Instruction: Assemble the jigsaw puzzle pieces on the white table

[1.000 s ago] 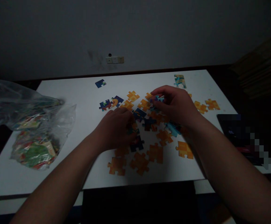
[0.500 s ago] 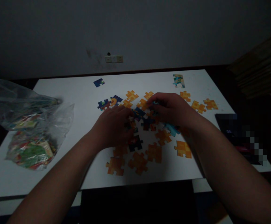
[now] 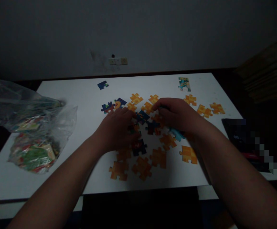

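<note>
Two hands [image 3: 116, 132], at least twenty puzzle pieces [image 3: 159, 158], two plastic bags [image 3: 37, 157], three wall sockets [image 3: 118, 61], one table [image 3: 78, 95].

The white tabletop [image 3: 78, 87] carries a loose spread of orange puzzle pieces [image 3: 159, 158] across its middle, with several dark blue pieces [image 3: 139, 148] among them and a light-blue piece [image 3: 177, 134] toward the right. Near the far edge lie a lone navy piece [image 3: 102, 85] and, well apart from it, a teal-and-yellow piece [image 3: 184, 83]. A clear plastic bag [image 3: 68, 119] rests at the left, a dark flat object [image 3: 236, 140] at the right.
</note>
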`<control>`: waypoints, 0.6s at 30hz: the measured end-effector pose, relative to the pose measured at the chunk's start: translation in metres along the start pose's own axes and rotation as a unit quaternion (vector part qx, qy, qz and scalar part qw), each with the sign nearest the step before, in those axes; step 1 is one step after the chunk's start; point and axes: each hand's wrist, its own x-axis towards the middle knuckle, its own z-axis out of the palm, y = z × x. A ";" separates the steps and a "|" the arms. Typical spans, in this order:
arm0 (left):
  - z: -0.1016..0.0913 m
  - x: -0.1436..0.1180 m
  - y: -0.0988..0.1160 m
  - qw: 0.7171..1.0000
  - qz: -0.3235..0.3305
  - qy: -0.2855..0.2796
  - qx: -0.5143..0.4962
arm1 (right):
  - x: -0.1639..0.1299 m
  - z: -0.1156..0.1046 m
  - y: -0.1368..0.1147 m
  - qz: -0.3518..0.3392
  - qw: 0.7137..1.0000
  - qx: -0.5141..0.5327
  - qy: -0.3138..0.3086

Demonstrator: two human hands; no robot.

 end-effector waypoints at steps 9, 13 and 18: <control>-0.008 -0.002 -0.003 1.000 0.010 0.000 -0.007 | -0.002 0.000 -0.006 0.020 0.982 -0.183 -0.044; -0.012 -0.003 -0.008 0.999 0.044 -0.011 0.004 | -0.003 0.003 -0.004 0.002 0.980 -0.189 -0.065; -0.021 0.000 -0.015 0.999 -0.018 0.039 -0.006 | -0.006 0.004 -0.006 -0.029 0.979 -0.180 -0.094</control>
